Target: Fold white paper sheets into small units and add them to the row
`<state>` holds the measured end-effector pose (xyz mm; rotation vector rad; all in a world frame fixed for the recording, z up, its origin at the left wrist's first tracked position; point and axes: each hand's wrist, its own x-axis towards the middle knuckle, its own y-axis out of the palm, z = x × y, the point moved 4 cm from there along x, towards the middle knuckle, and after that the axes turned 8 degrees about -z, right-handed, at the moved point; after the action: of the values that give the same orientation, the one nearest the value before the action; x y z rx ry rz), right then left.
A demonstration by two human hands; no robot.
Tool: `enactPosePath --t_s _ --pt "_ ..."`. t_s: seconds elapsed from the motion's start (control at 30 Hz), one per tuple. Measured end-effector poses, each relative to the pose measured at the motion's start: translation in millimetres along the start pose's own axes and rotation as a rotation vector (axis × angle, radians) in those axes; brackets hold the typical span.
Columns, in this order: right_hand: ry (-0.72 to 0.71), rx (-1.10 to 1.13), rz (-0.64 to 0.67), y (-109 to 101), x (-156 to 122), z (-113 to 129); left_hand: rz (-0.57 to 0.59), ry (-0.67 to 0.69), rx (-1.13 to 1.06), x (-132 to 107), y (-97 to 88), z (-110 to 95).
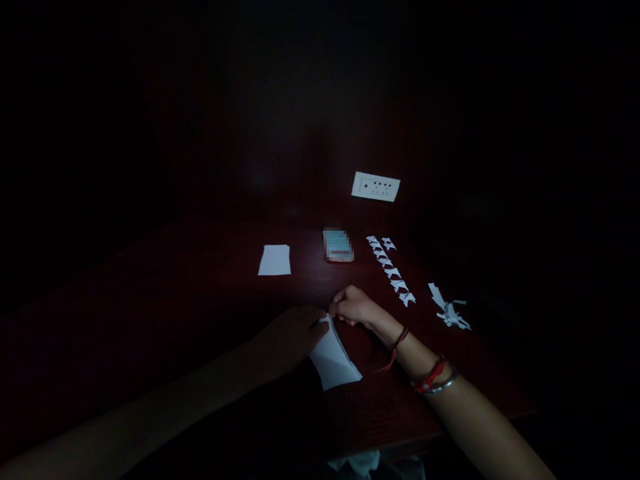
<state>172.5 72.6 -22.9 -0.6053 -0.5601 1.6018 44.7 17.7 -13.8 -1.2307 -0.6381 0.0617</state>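
Observation:
A white sheet of paper [334,363] is tilted over the dark red table, its lower edge toward me. My left hand [304,328] grips its upper left side, thumb and fingers closed on it. My right hand [354,307] is closed in a pinch at the sheet's top corner; the fingertips are partly hidden, and the hold there is hard to make out in the dim light. Red cords and a silver bangle [444,383] circle my right wrist and forearm.
Beyond my hands lie a stack of white paper [275,260] and a blurred phone-like object [338,245]. Small folded paper pieces [391,270] form a row at the right, beside a heap of paper strips [450,312]. A wall socket [376,187] is behind.

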Motion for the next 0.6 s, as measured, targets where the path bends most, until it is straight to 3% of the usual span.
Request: enactPosePath --t_s 0.6 --pt "-0.012 -0.082 -0.071 -10.1 -11.2 -7.2 -0.037 -0.094 -0.013 -3.8 -4.0 5.5"
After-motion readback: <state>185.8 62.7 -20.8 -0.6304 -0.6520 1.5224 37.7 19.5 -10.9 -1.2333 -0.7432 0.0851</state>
